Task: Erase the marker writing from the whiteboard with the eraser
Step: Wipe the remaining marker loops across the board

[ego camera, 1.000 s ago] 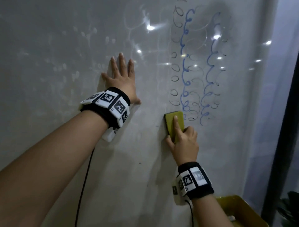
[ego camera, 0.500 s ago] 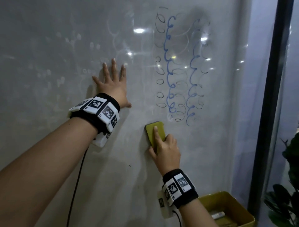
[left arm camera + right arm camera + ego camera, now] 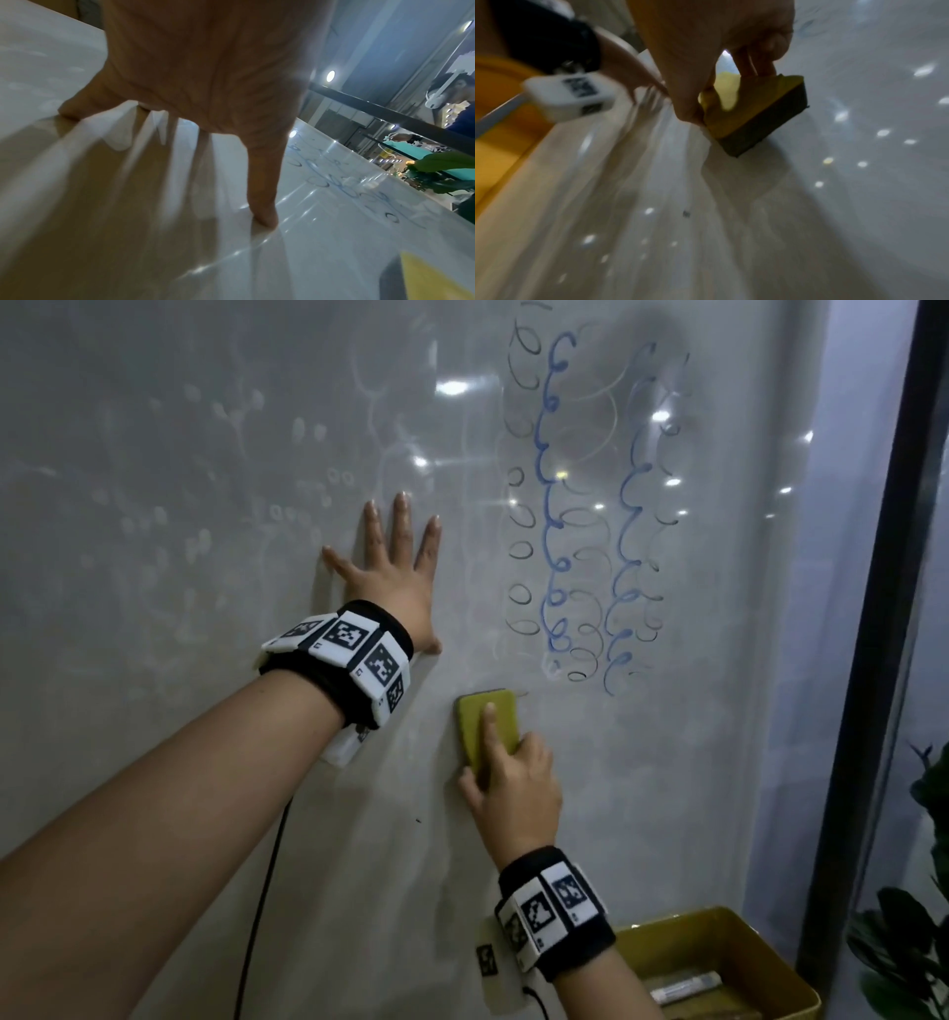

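Note:
The whiteboard (image 3: 205, 454) fills the head view. Blue and dark looped marker writing (image 3: 557, 546) runs in vertical columns at its upper right. My right hand (image 3: 506, 778) grips a yellow eraser (image 3: 485, 724) and holds it against the board just below and left of the writing, with the index finger laid along its back. In the right wrist view the eraser (image 3: 754, 115) shows a dark felt underside flat on the board. My left hand (image 3: 395, 572) presses flat on the board to the left of the writing, fingers spread. The left wrist view shows that hand (image 3: 200, 67) and the writing (image 3: 354, 188).
A yellow tray (image 3: 719, 963) with a marker (image 3: 685, 986) in it sits below the board at the lower right. A dark vertical frame (image 3: 873, 660) borders the board on the right, with a green plant (image 3: 914, 916) beyond it. A cable (image 3: 262, 891) hangs from my left wrist.
The view has shifted, so the board and writing sit further left. The eraser has moved a little down from the bottom of the writing. My left hand stays flat on the board.

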